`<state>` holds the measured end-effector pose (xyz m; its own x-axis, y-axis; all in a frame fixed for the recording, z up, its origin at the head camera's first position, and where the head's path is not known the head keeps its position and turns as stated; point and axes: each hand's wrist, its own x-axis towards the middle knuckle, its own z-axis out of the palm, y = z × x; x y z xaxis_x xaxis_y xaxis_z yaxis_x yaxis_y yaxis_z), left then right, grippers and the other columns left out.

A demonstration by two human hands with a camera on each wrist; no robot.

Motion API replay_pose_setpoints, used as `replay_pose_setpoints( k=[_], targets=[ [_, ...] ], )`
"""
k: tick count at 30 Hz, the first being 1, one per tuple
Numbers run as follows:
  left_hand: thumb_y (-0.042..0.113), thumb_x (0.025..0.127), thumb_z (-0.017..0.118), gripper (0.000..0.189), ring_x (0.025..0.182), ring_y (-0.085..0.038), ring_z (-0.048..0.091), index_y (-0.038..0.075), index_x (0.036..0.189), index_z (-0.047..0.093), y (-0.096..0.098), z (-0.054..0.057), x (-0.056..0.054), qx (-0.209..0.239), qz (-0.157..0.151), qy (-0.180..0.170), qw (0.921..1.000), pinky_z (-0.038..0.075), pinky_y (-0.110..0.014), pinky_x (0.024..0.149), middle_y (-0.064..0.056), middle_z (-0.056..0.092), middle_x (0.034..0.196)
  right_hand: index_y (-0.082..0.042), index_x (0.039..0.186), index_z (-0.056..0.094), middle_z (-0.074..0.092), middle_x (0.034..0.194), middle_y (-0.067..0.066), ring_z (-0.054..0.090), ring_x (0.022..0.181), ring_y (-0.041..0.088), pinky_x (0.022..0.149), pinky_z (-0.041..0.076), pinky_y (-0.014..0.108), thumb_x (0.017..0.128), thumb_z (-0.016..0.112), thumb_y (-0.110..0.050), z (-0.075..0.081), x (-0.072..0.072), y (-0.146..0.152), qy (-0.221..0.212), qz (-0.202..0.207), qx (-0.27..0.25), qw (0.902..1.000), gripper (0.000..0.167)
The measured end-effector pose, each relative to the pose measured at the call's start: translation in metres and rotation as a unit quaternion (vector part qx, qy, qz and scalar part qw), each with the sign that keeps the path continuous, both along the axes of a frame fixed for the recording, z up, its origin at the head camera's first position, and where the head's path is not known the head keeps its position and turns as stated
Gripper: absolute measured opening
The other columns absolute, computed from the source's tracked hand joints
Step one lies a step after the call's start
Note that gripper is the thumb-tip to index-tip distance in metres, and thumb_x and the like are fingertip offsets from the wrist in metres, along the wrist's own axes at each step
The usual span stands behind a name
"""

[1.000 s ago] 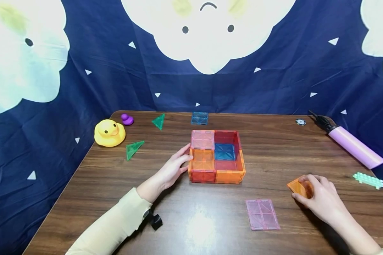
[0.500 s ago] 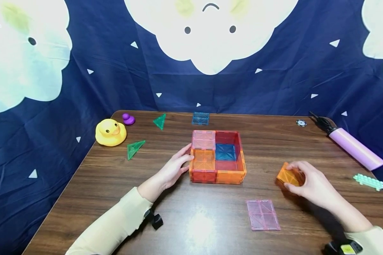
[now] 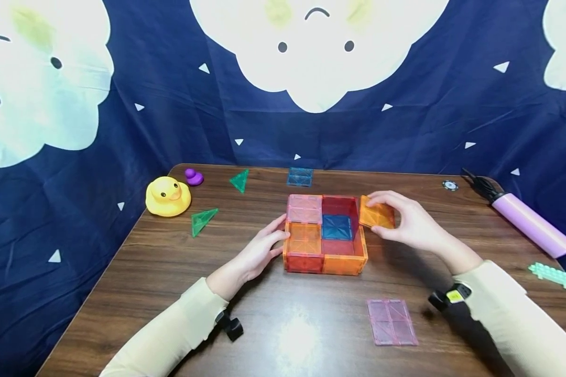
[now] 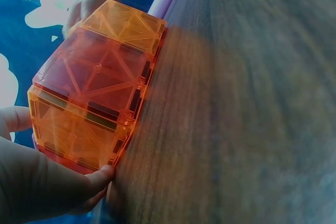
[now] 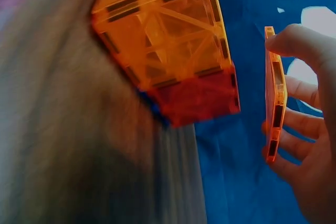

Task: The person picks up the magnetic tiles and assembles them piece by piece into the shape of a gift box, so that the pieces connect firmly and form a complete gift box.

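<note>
A low square box of magnetic tiles stands mid-table, with red and orange walls. Its left half is covered by a pink tile and an orange tile; through the uncovered right half a blue tile shows inside. My left hand rests against the left wall, fingers spread along it. In my right hand an orange square magnetic tile is pinched by its edges, beside the far right wall. The right wrist view shows this held tile edge-on, apart from the box.
A lilac square tile lies in front. Behind are a blue tile and green triangles. Yellow and purple ducks stand left. A lilac cylinder, poker chip and mint-green toy lie right.
My right hand has carried the orange tile from the right of the table leftward and away from me to the box's right wall. The left hand and box stay put.
</note>
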<state>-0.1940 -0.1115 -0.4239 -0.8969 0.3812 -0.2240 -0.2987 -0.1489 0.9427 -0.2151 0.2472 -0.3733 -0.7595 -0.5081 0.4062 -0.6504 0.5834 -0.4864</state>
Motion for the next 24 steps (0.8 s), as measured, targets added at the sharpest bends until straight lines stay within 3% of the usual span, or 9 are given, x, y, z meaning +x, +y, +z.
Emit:
replay_pose_setpoints(
  k=[5, 8, 15, 24],
  targets=[
    [0.011, 0.103, 0.05, 0.067, 0.149, -0.03, 0.027, 0.013, 0.164, 0.021, -0.001, -0.002, 0.001, -0.002, 0.002, -0.001, 1.0, 0.023, -0.055, 0.119, -0.007, 0.02, 0.167, -0.012, 0.121, 0.067, 0.06, 0.136, 0.009, 0.056, 0.12, 0.027, 0.098, 0.048, 0.044, 0.078, 0.087, -0.013, 0.004, -0.023, -0.027, -0.035, 0.043, 0.009, 0.9984, 0.047],
    [0.011, 0.102, 0.05, 0.068, 0.149, -0.03, 0.027, 0.013, 0.164, 0.021, -0.001, -0.003, 0.001, -0.002, -0.001, 0.002, 1.0, 0.023, -0.055, 0.119, -0.007, 0.02, 0.167, -0.012, 0.121, 0.067, 0.059, 0.135, 0.01, 0.054, 0.123, 0.029, 0.101, 0.045, 0.051, 0.078, 0.087, -0.014, 0.005, -0.032, -0.04, -0.053, 0.063, 0.019, 0.9964, 0.047],
    [0.011, 0.103, 0.049, 0.067, 0.15, -0.03, 0.026, 0.013, 0.164, 0.021, -0.001, -0.003, 0.0, -0.005, -0.006, 0.004, 1.0, 0.022, -0.055, 0.119, -0.008, 0.019, 0.168, -0.013, 0.12, 0.067, 0.059, 0.136, 0.009, 0.051, 0.127, 0.029, 0.107, 0.041, 0.053, 0.079, 0.086, -0.014, 0.004, -0.046, -0.055, -0.078, 0.084, 0.043, 0.9925, 0.045],
    [0.012, 0.103, 0.049, 0.068, 0.15, -0.029, 0.026, 0.013, 0.164, 0.021, 0.0, 0.001, -0.001, -0.008, -0.006, 0.0, 0.9999, 0.023, -0.056, 0.119, -0.008, 0.018, 0.168, -0.011, 0.119, 0.067, 0.06, 0.134, 0.009, 0.051, 0.123, 0.03, 0.105, 0.041, 0.053, 0.08, 0.086, -0.015, 0.006, -0.05, -0.062, -0.077, 0.094, 0.051, 0.9913, 0.044]
  ],
)
